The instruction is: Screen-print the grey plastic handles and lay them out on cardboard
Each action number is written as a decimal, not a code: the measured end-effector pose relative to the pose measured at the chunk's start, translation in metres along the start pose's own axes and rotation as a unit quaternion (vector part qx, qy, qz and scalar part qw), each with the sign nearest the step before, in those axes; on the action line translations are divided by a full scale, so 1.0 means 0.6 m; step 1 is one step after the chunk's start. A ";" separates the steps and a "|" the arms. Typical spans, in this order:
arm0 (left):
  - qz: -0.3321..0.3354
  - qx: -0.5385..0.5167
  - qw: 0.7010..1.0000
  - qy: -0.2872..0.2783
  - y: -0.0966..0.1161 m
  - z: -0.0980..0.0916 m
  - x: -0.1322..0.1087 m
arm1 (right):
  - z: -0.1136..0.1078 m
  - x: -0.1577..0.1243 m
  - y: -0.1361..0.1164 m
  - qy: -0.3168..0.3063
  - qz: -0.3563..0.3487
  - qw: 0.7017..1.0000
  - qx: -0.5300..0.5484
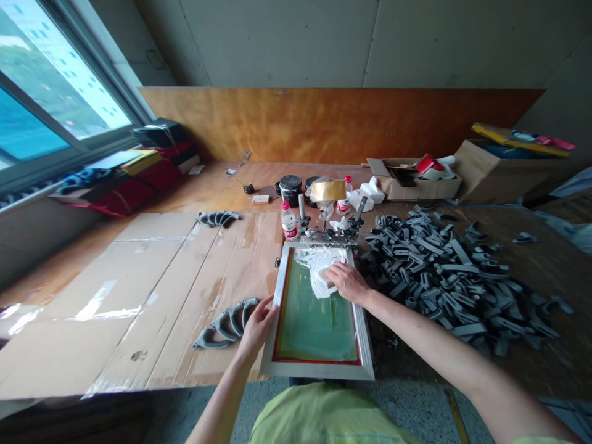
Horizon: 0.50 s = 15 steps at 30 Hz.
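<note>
A silk-screen frame [365,345] with a silver metal border, red edging and green mesh lies before me. Its far end meets a metal hinge clamp [329,239] with two upright posts. My left hand [259,324] grips the frame's left side, thumb on top. Over the far part of the mesh, my right hand [346,282] closes around a small pale scraper [327,279], partly hidden by the fingers. White ink [319,262] is smeared thickly around it. Several curved grey plastic parts [226,324] stand in a row left of my left hand.
A large heap of grey plastic parts [444,271] spreads to the right. Behind the clamp are a red-capped bottle [289,222], a black tub [291,190] and a tape roll [326,190]. Cardboard [152,296] covers the left table; boxes [499,172] stand back right.
</note>
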<state>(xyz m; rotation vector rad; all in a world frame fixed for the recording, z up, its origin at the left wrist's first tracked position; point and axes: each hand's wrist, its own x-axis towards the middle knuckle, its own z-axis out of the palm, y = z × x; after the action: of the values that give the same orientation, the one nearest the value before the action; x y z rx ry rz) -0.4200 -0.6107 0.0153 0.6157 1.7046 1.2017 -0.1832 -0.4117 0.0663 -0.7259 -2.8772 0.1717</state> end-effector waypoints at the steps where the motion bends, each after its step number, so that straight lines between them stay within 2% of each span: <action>1: -0.001 0.000 1.000 0.001 0.002 0.000 0.000 | 0.003 -0.008 -0.003 -0.004 -0.016 1.000 0.002; 3: -0.003 0.003 1.000 0.000 0.005 0.000 -0.001 | -0.002 -0.015 0.000 -0.013 -0.040 0.999 0.014; 5: -0.005 0.003 1.000 -0.004 0.011 0.000 -0.004 | -0.020 0.000 0.013 -0.010 -0.028 0.999 0.034; 8: -0.011 -0.004 1.000 -0.017 0.033 -0.003 -0.013 | -0.052 0.057 0.036 0.006 0.053 0.997 0.051; 11: -0.010 -0.026 0.999 -0.031 0.072 -0.012 -0.027 | -0.078 0.106 0.060 0.011 0.131 0.991 0.013; 13: 0.001 -0.038 0.999 -0.029 0.106 -0.018 -0.034 | -0.092 0.110 0.081 0.050 0.165 0.985 -0.008; 15: 0.024 -0.046 0.999 -0.015 0.142 -0.020 -0.033 | -0.097 0.087 0.107 0.118 0.210 0.971 0.004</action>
<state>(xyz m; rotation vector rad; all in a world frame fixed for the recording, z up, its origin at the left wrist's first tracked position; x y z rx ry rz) -0.4307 -0.5983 0.1021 0.6182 1.6096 1.2905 -0.1880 -0.3266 0.1208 -1.2540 -2.4666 0.1371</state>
